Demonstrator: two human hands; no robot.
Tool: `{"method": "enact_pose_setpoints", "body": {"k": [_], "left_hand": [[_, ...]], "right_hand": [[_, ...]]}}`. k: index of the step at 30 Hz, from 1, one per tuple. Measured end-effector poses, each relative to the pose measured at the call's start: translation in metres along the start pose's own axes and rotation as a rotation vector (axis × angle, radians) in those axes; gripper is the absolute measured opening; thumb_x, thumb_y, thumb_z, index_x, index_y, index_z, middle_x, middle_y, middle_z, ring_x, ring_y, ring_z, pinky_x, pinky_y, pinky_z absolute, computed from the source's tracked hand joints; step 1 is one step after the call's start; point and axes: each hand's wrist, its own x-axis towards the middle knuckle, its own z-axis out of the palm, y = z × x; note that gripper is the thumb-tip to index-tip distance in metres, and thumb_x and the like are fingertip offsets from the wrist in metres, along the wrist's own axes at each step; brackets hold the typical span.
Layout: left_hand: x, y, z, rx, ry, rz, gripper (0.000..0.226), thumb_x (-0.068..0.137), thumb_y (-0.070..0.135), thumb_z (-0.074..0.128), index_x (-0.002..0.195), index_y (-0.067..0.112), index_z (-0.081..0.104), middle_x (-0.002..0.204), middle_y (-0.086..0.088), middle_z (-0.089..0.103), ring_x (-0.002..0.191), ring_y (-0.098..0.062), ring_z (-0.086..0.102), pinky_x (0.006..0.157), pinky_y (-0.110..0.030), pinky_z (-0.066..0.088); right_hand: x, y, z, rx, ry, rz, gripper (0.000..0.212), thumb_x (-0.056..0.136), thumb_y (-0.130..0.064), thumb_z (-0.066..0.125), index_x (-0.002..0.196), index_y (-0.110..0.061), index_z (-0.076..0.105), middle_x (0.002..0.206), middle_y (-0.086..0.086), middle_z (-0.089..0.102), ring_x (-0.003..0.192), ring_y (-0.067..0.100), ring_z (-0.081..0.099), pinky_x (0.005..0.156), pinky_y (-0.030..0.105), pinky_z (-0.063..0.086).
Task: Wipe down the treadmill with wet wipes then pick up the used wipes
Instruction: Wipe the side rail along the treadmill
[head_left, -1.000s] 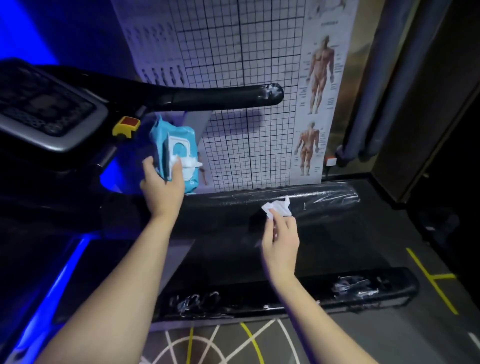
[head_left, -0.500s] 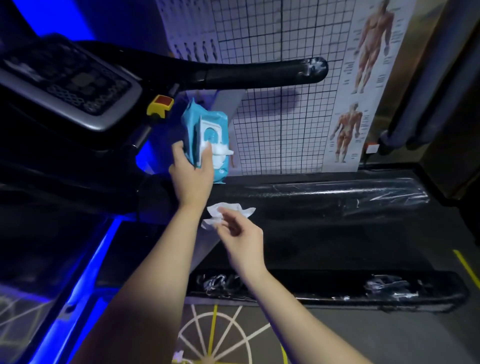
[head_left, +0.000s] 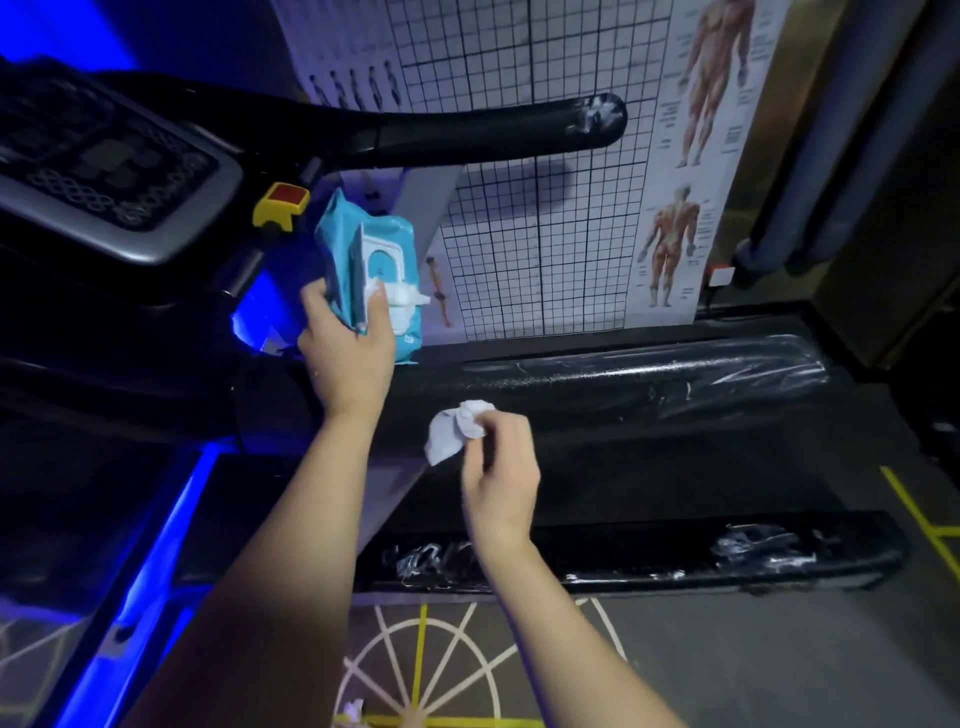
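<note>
The right hand (head_left: 498, 467) pinches a crumpled wet wipe (head_left: 457, 428) above the treadmill's side rail (head_left: 649, 374), while the left hand (head_left: 348, 353) grips the blue wipes pack (head_left: 371, 270). Wiping seems about to begin; the next move likely needs the wipe pressed flat onto a treadmill surface.

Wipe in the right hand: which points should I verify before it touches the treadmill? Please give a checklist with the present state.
1. The wipe is pinched by the right hand: ok.
2. The wipe is spread flat for wiping: not ok, it is bunched.
3. The pack is gripped by the left hand: ok.
4. The lid is closed: not ok, it is open and the next sheet sticks out.
5. The handrail is already clean: cannot tell, only glare shows.
</note>
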Motion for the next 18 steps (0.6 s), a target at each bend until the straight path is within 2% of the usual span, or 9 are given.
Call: {"method": "enact_pose_setpoints", "body": {"k": [4, 8, 12, 15, 18], "left_hand": [[-0.003, 0.004, 0.000, 0.022, -0.007, -0.015, 0.045, 0.097, 0.044, 0.068, 0.127, 0.013, 0.056, 0.116, -0.014, 0.073, 0.104, -0.037, 0.068, 0.081, -0.039, 0.053], [-0.003, 0.005, 0.000, 0.037, -0.010, -0.013, 0.046, 0.095, 0.046, 0.067, 0.127, 0.015, 0.055, 0.116, -0.016, 0.073, 0.104, -0.039, 0.068, 0.082, -0.044, 0.057], [-0.004, 0.008, 0.000, 0.056, -0.027, -0.020, 0.045, 0.097, 0.041, 0.068, 0.129, 0.013, 0.054, 0.119, -0.018, 0.071, 0.106, -0.040, 0.067, 0.082, -0.042, 0.053], [-0.006, 0.011, 0.000, 0.062, -0.035, -0.022, 0.046, 0.098, 0.040, 0.068, 0.131, 0.012, 0.054, 0.120, -0.018, 0.071, 0.107, -0.041, 0.067, 0.081, -0.039, 0.051], [-0.009, 0.013, -0.002, 0.053, -0.030, -0.022, 0.046, 0.098, 0.040, 0.068, 0.132, 0.012, 0.054, 0.121, -0.018, 0.071, 0.108, -0.041, 0.067, 0.082, -0.040, 0.052]], "right_hand": [[0.020, 0.012, -0.044, 0.017, 0.219, 0.132, 0.004, 0.097, -0.020, 0.061, 0.096, -0.017, 0.061, 0.094, -0.003, 0.064, 0.082, 0.009, 0.057, 0.076, 0.005, 0.039], [0.036, 0.024, -0.089, 0.004, 0.407, 0.277, 0.015, 0.095, -0.030, 0.066, 0.088, -0.027, 0.053, 0.082, -0.005, 0.060, 0.071, 0.008, 0.057, 0.065, 0.010, 0.039], [0.049, 0.033, -0.125, 0.048, 0.548, 0.404, 0.021, 0.097, -0.033, 0.063, 0.097, -0.015, 0.053, 0.074, -0.010, 0.055, 0.064, 0.002, 0.055, 0.058, 0.004, 0.037], [0.048, 0.029, -0.137, 0.094, 0.549, 0.429, 0.024, 0.099, -0.034, 0.061, 0.101, -0.012, 0.052, 0.075, -0.008, 0.059, 0.061, -0.002, 0.057, 0.056, 0.004, 0.038], [0.038, 0.012, -0.131, 0.110, 0.400, 0.407, 0.019, 0.096, -0.036, 0.064, 0.095, -0.020, 0.053, 0.077, -0.003, 0.067, 0.064, -0.005, 0.060, 0.059, 0.006, 0.041]]}}
